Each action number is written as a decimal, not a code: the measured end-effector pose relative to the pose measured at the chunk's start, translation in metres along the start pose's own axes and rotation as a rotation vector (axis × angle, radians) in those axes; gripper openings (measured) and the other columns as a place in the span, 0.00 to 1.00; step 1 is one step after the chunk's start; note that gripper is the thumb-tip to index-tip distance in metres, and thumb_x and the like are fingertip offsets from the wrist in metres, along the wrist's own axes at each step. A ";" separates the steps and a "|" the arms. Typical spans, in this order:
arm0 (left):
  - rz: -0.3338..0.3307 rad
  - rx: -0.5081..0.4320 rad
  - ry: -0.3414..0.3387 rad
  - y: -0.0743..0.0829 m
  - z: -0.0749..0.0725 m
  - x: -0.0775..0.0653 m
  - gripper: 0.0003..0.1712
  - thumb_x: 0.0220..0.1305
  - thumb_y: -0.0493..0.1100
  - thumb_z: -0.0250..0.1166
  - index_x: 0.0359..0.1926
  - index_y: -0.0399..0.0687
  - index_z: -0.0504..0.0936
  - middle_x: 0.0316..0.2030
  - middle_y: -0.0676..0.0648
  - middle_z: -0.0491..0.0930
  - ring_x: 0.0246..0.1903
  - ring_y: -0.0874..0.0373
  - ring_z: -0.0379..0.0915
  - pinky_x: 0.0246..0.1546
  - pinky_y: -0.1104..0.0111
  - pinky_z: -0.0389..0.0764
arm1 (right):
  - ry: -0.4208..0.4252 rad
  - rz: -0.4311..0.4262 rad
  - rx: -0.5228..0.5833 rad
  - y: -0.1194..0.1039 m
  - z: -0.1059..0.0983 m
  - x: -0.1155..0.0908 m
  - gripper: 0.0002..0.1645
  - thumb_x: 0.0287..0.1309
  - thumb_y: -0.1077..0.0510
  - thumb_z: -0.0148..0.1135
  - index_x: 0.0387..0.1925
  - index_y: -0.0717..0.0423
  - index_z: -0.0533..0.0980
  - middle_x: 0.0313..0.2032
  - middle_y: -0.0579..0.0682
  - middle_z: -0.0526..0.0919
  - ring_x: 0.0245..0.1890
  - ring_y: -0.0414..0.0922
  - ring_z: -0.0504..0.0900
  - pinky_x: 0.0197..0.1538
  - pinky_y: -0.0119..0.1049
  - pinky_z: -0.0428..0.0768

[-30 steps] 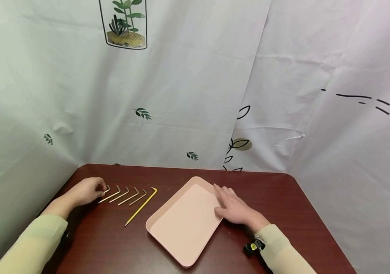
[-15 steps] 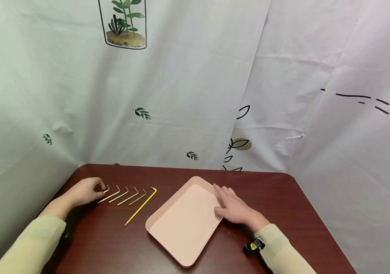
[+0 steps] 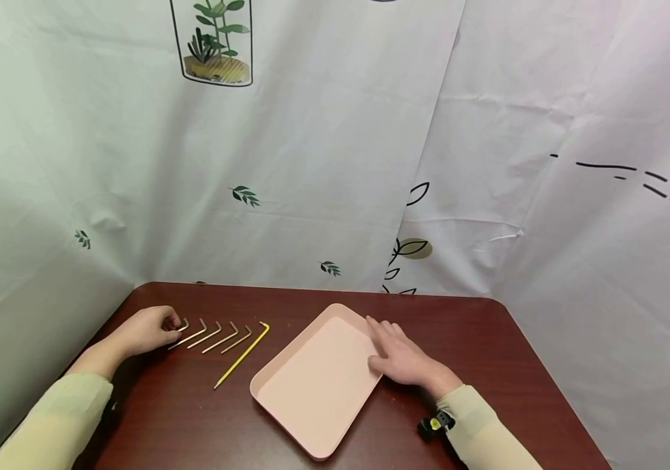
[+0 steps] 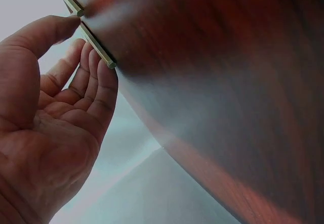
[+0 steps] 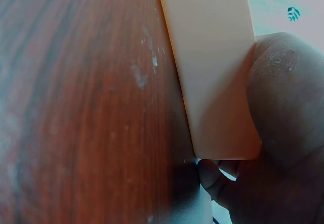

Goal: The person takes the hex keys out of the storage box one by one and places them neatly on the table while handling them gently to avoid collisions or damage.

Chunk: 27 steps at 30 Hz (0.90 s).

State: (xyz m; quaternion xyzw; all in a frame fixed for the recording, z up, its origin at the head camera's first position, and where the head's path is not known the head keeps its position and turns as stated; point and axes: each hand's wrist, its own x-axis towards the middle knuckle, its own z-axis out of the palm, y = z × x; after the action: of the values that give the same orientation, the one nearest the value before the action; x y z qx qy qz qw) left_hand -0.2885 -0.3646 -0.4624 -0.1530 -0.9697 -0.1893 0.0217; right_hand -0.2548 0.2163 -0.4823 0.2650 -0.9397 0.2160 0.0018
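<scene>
In the head view, my left hand (image 3: 147,328) is at the left end of a row of L-shaped hex keys. Its thumb and fingers pinch the leftmost hex key (image 4: 98,44), whose long arm is mostly hidden by the hand in the head view. Several other bare-metal hex keys, such as one in the middle (image 3: 213,337), lie slanted and side by side. A longer yellow hex key (image 3: 241,356) closes the row on the right. My right hand (image 3: 401,356) holds the right corner of a pink rectangular tray (image 3: 323,378), thumb over the rim.
Everything stands on a dark red-brown table (image 3: 206,431) with rounded far corners. A white printed curtain (image 3: 311,163) hangs behind and at both sides. A black wrist device (image 3: 436,424) sits at the right sleeve.
</scene>
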 end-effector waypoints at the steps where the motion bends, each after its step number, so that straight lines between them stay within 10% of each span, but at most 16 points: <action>1: 0.000 0.001 0.005 0.000 0.000 -0.001 0.11 0.62 0.39 0.77 0.39 0.39 0.84 0.34 0.49 0.84 0.34 0.55 0.79 0.39 0.53 0.81 | 0.001 0.000 0.000 0.000 0.000 0.000 0.54 0.63 0.54 0.63 0.86 0.64 0.58 0.61 0.58 0.75 0.60 0.54 0.70 0.66 0.54 0.74; 17: -0.008 -0.072 0.067 0.003 0.002 -0.008 0.23 0.70 0.48 0.74 0.50 0.29 0.83 0.43 0.41 0.85 0.43 0.44 0.84 0.47 0.45 0.84 | -0.006 -0.007 -0.008 0.001 0.000 0.000 0.53 0.63 0.53 0.62 0.86 0.64 0.57 0.56 0.53 0.75 0.56 0.51 0.69 0.63 0.51 0.74; 27: 0.022 -0.092 0.128 0.020 0.000 -0.013 0.32 0.71 0.50 0.74 0.59 0.25 0.79 0.49 0.36 0.82 0.51 0.38 0.81 0.52 0.42 0.81 | -0.007 -0.003 0.022 0.001 0.000 -0.001 0.53 0.64 0.54 0.62 0.86 0.65 0.57 0.70 0.65 0.73 0.67 0.60 0.70 0.72 0.59 0.71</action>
State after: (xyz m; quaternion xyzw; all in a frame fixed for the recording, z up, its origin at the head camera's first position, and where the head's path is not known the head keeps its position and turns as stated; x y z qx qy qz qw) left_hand -0.2699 -0.3507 -0.4570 -0.1520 -0.9548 -0.2429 0.0788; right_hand -0.2544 0.2171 -0.4832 0.2670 -0.9370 0.2253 -0.0042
